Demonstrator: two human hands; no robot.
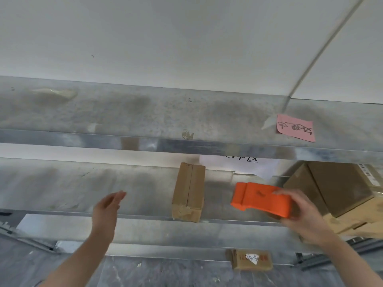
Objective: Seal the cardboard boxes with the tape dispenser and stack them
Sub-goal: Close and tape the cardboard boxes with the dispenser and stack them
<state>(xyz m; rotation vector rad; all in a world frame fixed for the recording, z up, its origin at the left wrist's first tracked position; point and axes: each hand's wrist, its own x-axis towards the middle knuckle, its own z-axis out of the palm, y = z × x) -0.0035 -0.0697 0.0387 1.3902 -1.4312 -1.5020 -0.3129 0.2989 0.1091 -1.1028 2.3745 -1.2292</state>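
The brown cardboard box (187,192) lies between the relaxed, perhaps steadying left hand (107,206) and the right hand (304,216) gripping the orange plastic tape dispenser (257,197).

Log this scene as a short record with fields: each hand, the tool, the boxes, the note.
left hand: open, in the air, holding nothing
right hand: grips orange plastic tape dispenser
narrow brown cardboard box: on grey metal shelf, between the hands
larger brown cardboard boxes: stacked at right
pink paper note: stuck on upper shelf
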